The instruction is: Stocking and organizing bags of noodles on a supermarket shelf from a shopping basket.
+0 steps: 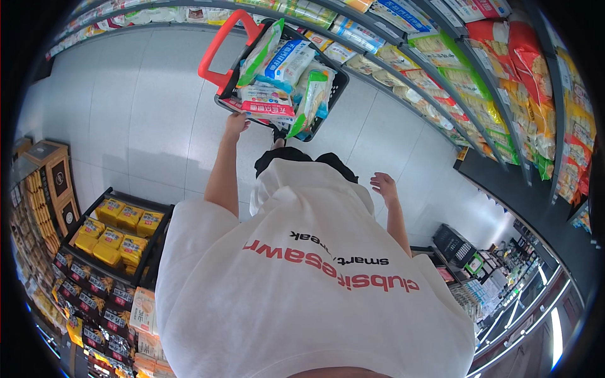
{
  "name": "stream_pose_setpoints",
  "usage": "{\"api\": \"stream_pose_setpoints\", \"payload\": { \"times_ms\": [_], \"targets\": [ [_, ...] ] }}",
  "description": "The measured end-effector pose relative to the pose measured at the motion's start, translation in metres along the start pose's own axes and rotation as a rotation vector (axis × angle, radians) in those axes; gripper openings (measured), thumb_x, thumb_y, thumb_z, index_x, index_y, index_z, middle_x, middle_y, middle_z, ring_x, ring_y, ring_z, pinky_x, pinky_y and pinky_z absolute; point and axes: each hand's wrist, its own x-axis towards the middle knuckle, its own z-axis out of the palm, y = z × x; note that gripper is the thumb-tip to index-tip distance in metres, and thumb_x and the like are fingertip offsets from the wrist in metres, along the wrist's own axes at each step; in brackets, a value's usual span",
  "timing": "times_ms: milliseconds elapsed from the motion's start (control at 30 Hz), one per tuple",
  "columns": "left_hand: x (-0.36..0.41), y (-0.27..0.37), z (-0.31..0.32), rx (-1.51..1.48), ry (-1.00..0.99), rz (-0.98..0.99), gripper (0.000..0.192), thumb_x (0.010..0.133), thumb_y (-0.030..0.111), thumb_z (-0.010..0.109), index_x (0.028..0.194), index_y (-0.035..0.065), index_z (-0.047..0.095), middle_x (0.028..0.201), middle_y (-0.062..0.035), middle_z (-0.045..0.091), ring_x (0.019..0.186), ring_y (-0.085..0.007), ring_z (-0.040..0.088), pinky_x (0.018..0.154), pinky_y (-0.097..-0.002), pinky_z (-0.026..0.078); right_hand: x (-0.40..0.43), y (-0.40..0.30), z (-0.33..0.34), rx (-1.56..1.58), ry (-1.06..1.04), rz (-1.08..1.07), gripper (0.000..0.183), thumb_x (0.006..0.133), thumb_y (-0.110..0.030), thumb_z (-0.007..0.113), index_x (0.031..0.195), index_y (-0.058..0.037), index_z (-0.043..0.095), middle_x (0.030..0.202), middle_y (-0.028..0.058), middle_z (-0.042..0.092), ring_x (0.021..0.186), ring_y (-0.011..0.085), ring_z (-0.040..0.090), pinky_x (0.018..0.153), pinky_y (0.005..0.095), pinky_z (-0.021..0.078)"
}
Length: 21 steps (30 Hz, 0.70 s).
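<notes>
In the head view, my left hand [237, 124] is at the near left corner of a black shopping basket [339, 84], its fingertips over the rim beside a red-and-white noodle pack [268, 103]. Whether it grips the rim, the pack or neither is unclear. A red handle [207, 57] sticks out from the basket's left side. Inside lie a blue-and-white pack [287, 61] and green-edged packs [312, 101], piled up to the rim. To the right of my body, my right hand [384, 185] hangs free with loosely bent, parted fingers, holding nothing.
Shelves of packaged noodles [472, 85] curve along the top and right. At lower left stands a black display bin [165, 212] with yellow packs [111, 238], above dark packs [90, 302]. Wooden crates [56, 179] are further left. Pale floor tiles [156, 94] lie between.
</notes>
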Motion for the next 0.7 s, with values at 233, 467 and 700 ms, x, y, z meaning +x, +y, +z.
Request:
{"api": "stream_pose_setpoints", "payload": {
  "times_ms": [233,467,700],
  "targets": [
    [-0.079,0.007,0.026,-0.635,0.043,0.366,0.015,0.096,0.012,0.048,0.086,0.0007,0.048,0.091,-0.0104,0.057,0.085,-0.0198,0.063,0.082,-0.0307,0.056,-0.005,0.078,0.003,-0.031,0.040,0.137,0.034,0.089,-0.033,0.052,0.116,-0.0131,0.061,0.103,0.0034,0.066,0.089,0.0154,0.061,0.070,0.0303,0.0474],
    [-0.131,0.017,0.011,-0.011,0.063,0.839,0.013,0.093,0.009,0.053,0.087,-0.0001,0.046,0.075,-0.0090,0.056,0.074,-0.0153,0.060,0.064,-0.0311,0.051,0.002,0.133,0.007,-0.033,0.025,0.043,0.032,0.090,-0.031,0.052,0.110,-0.0112,0.066,0.098,0.0042,0.067,0.086,0.0141,0.061,0.064,0.0295,0.0475],
    [-0.282,0.049,0.053,0.414,0.004,0.950,0.011,0.090,0.009,0.054,0.090,-0.0004,0.048,0.079,-0.0209,0.055,0.074,-0.0335,0.060,0.064,-0.0371,0.046,0.014,0.103,0.024,-0.177,0.007,-0.632,0.036,0.088,-0.032,0.063,0.108,-0.0013,0.061,0.096,0.0100,0.066,0.088,0.0170,0.061,0.073,0.0298,0.0494]
  ]
}}
